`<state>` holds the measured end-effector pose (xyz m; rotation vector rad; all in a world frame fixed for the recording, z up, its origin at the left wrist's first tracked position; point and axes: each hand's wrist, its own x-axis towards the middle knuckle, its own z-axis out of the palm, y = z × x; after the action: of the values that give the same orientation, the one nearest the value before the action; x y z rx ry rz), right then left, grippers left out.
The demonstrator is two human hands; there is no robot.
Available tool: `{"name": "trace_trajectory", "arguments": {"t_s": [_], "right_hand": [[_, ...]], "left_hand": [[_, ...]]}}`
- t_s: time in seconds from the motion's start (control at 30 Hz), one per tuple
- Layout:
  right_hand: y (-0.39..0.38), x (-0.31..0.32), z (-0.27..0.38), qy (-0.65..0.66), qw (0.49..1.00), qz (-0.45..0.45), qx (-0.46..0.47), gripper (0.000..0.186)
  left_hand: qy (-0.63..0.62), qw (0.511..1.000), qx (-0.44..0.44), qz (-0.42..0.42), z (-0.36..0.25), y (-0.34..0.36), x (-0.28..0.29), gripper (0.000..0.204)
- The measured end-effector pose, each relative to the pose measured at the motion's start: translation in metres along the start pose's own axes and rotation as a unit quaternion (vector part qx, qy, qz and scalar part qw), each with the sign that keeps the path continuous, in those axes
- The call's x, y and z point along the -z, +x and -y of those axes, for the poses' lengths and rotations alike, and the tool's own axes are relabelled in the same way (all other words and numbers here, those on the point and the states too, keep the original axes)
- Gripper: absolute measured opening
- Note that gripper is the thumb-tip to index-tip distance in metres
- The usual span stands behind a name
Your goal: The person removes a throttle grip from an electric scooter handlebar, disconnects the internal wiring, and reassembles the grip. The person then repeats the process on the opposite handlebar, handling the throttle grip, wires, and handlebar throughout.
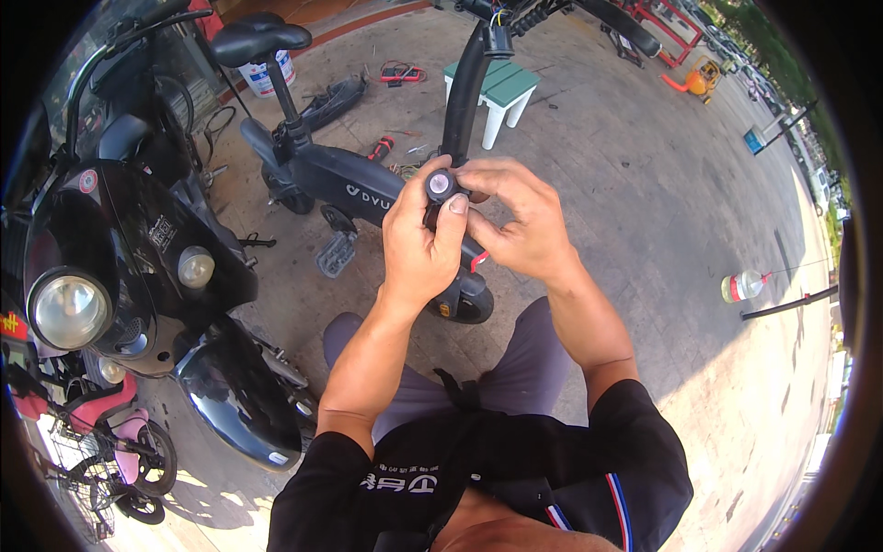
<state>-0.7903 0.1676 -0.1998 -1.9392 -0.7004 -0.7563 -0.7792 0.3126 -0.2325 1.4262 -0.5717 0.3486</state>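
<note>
A small black cylindrical part (441, 185) with a pale, shiny round face is held up between my hands, its face turned toward me. My left hand (416, 241) grips it, with the thumb against its near edge and the fingers curled round its left side. Bent fingers of my right hand (526, 219) meet its right side, the thumb lower and apart from it. The rest of the part is hidden by my hands. Just beyond and below is a black folding electric bike (336, 175). A small red piece (479, 261) shows below my right thumb.
A black motor scooter (138, 248) stands close on my left, with a pink bike (120, 423) behind it. Ahead are a green-topped stool (497, 85), a white bucket (269, 75), a red multimeter (403, 73) and a red-and-black tool (382, 147). A bottle (743, 285) is at the right.
</note>
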Motion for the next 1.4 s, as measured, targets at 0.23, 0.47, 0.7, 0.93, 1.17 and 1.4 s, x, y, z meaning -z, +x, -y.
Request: {"name": "trace_trajectory", "arguments": {"t_s": [0.23,0.47,0.7,0.93,1.17,1.4], "right_hand": [[0.003,-0.007,0.0,-0.042,0.997,-0.043,0.04,0.033],[0.001,-0.013,0.002,-0.077,0.993,-0.035,0.087,0.037],[-0.003,-0.012,0.009,-0.053,0.994,-0.067,0.073,0.041],[-0.004,-0.003,0.011,0.051,0.999,-0.005,0.017,0.046],[0.0,0.006,0.012,0.013,0.998,-0.006,0.064,0.042],[-0.002,0.009,0.011,0.04,0.998,-0.005,0.045,0.041]], "left_hand": [[-0.139,0.99,0.031,0.017,0.007,-0.002,-0.001,0.055],[-0.167,0.986,0.015,-0.016,0.008,-0.008,0.0,0.057],[-0.262,0.964,-0.05,-0.004,0.011,-0.011,0.0,0.052],[-0.292,0.955,-0.04,0.026,0.013,-0.013,0.007,0.06],[-0.329,0.944,0.001,0.029,0.007,-0.017,0.009,0.058],[-0.324,0.946,0.02,0.018,0.011,-0.019,0.009,0.059]]}}
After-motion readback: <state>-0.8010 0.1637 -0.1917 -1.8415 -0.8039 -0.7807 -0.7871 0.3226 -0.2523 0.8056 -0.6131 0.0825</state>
